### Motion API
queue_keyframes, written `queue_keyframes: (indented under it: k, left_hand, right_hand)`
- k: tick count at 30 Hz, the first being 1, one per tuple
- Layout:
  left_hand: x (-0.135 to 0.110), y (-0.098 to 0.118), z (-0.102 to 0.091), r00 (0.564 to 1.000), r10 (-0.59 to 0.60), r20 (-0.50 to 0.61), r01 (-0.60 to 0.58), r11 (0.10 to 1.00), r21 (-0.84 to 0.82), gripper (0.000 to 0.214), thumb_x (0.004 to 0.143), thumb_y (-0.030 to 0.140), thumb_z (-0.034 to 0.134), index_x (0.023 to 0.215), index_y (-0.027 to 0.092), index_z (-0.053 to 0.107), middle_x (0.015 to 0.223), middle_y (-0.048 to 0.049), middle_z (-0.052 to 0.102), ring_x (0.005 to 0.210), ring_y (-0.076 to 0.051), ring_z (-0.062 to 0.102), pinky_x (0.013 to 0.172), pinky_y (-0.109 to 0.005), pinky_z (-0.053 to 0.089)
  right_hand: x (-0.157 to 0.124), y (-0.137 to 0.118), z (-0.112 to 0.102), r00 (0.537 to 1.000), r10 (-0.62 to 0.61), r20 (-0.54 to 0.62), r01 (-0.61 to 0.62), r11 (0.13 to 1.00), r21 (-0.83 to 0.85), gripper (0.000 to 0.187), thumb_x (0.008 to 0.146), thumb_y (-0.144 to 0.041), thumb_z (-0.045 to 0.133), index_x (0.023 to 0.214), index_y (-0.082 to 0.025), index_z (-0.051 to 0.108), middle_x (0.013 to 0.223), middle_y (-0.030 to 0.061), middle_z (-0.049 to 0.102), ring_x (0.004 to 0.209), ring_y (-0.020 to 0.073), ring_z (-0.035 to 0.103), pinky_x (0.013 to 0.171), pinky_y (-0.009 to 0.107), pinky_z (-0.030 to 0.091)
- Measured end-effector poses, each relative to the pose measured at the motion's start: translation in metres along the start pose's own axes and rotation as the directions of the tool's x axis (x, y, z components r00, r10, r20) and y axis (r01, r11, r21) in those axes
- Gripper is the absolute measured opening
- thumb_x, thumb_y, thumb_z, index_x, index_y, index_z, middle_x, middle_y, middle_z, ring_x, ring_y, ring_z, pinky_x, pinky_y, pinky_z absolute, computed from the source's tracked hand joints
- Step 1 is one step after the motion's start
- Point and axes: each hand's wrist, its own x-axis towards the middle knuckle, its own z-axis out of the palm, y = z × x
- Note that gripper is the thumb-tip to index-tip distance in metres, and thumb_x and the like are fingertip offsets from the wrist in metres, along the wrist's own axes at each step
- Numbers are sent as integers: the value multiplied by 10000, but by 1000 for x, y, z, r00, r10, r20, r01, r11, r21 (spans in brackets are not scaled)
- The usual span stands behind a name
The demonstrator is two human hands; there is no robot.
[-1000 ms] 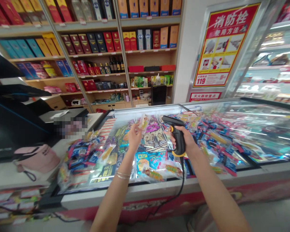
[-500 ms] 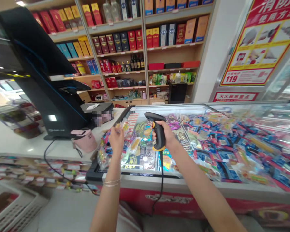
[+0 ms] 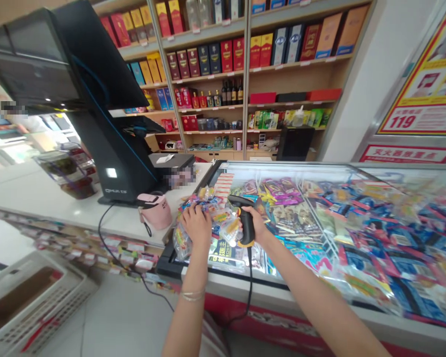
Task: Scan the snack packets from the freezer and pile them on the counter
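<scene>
My right hand [image 3: 257,225] is wrapped round the grip of a black and yellow barcode scanner [image 3: 247,223], held above the chest freezer, its cord hanging down the front. My left hand [image 3: 196,224] rests palm down with fingers spread on a heap of clear snack packets [image 3: 183,243] at the freezer's left end. Between the hands lies a clear packet [image 3: 230,225] with something yellow inside, close to the scanner. What lies beneath my left fingertips is partly hidden.
Loose blue and pink packets [image 3: 401,258] cover the freezer's glass on the right. On the left counter [image 3: 122,230] stand a pink cup-shaped bag [image 3: 156,210], a black checkout terminal [image 3: 115,163] and jars [image 3: 72,171]. A white basket [image 3: 55,302] is on the floor. Stocked shelves [image 3: 208,74] line the back.
My left hand has let go of the packet it pinched and spread onto the heap. The right hand still holds the scanner. The view has turned left.
</scene>
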Motion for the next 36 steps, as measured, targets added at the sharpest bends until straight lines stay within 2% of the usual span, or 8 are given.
queue_keyframes:
  k: [10,20,25,29,31,33,34,36]
  left_hand:
    - [-1,-3,2,1000,-23,0,23,1000,-17,252,834,248,466,986,143,637,1089,-160,638,1130,-341,494,1001,-519,345]
    - [-3,-5,6,999,-26,-39,27,1000,14,278,851,252,430,996,134,636,1037,-161,632,1117,-332,495,1001,-513,347]
    - [5,8,-2,995,55,-85,-58,998,-34,308,848,228,441,1085,128,609,1215,-170,591,1235,-334,407,1088,-537,249]
    - [12,42,-12,976,214,-35,-217,958,-189,297,844,211,456,1095,143,600,1251,-146,576,1246,-311,404,1088,-475,285]
    - [13,66,-15,948,318,26,-298,911,-284,265,843,213,466,1063,161,606,1210,-131,593,1203,-294,450,1059,-444,332]
    - [10,92,-15,883,457,103,-385,833,-397,241,843,219,478,1043,180,607,1163,-113,612,1151,-272,498,1026,-425,373]
    - [7,105,-15,830,539,143,-425,777,-465,232,845,224,483,1037,189,609,1140,-104,622,1125,-259,520,1008,-412,393]
    - [1,129,-12,670,709,219,-467,632,-619,216,852,244,493,1022,206,621,1083,-85,646,1060,-230,569,959,-369,436]
  right_hand:
    - [3,8,-14,995,-103,18,102,993,54,226,696,-420,567,690,-195,583,488,-7,539,380,117,453,372,232,390]
    - [3,4,-7,999,-48,6,47,997,59,227,696,-414,561,684,-188,563,470,-15,526,371,110,457,362,218,383]
    - [-16,-26,6,993,-115,2,115,993,35,201,732,-383,541,692,-186,549,493,-18,530,389,102,465,377,211,395]
    - [-47,-69,5,973,-206,106,208,978,-12,205,760,-376,516,726,-180,563,489,-20,519,398,101,462,383,205,391]
    - [-67,-91,-3,962,-251,110,256,966,-35,208,767,-383,518,734,-182,559,497,-22,520,397,99,459,388,207,396]
    - [-87,-109,-17,952,-291,99,298,953,-64,209,770,-388,525,737,-183,555,504,-21,524,397,98,455,387,207,392]
    - [-96,-117,-26,948,-306,87,313,946,-81,210,770,-389,527,740,-183,554,502,-21,524,397,99,452,384,206,386]
    - [-115,-128,-47,946,-321,54,325,938,-120,211,765,-394,528,748,-185,557,485,-19,517,394,106,448,376,210,375]
